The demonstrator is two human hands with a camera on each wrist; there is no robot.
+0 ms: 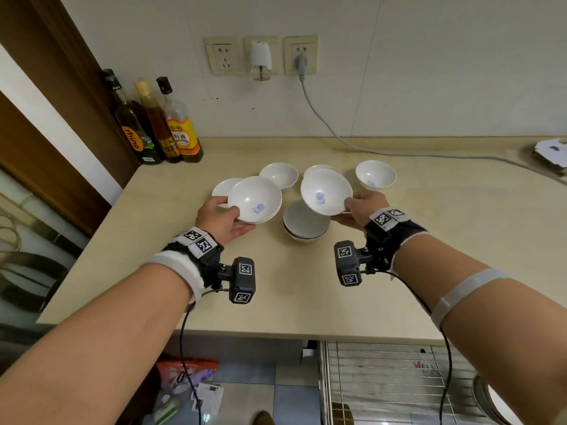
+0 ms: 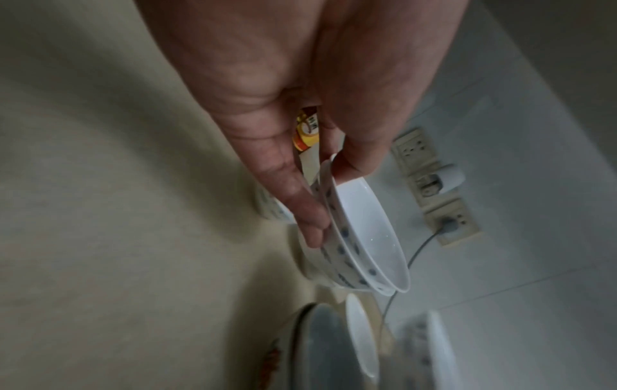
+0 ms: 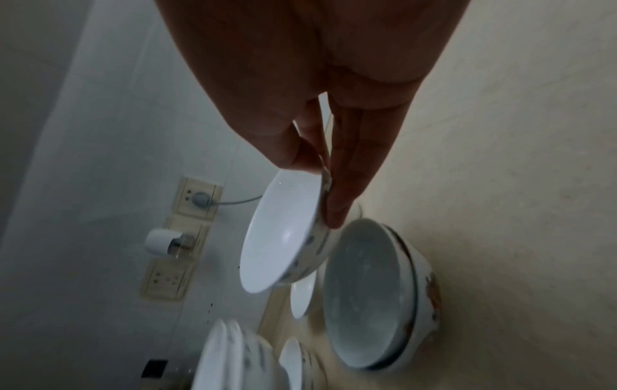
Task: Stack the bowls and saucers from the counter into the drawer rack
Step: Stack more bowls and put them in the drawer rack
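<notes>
The left hand (image 1: 221, 219) pinches two nested bowls (image 1: 255, 200), the right hand (image 1: 362, 210) one bowl (image 1: 325, 191); the drawer rack (image 1: 386, 375) lies below, nearer the right hand.

The held bowls (image 1: 254, 200) are white with a blue mark inside and blue spots outside. The stacked bowls (image 1: 305, 221) are grey-white inside with a dark rim, on a beige counter (image 1: 399, 271).

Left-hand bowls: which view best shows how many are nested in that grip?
Left wrist view: the left hand pinches two nested rims of the bowls, seen edge-on. The head view shows the top bowl's inside, with lower rims just peeking out. The right wrist view shows them blurred at the bottom edge.
</notes>
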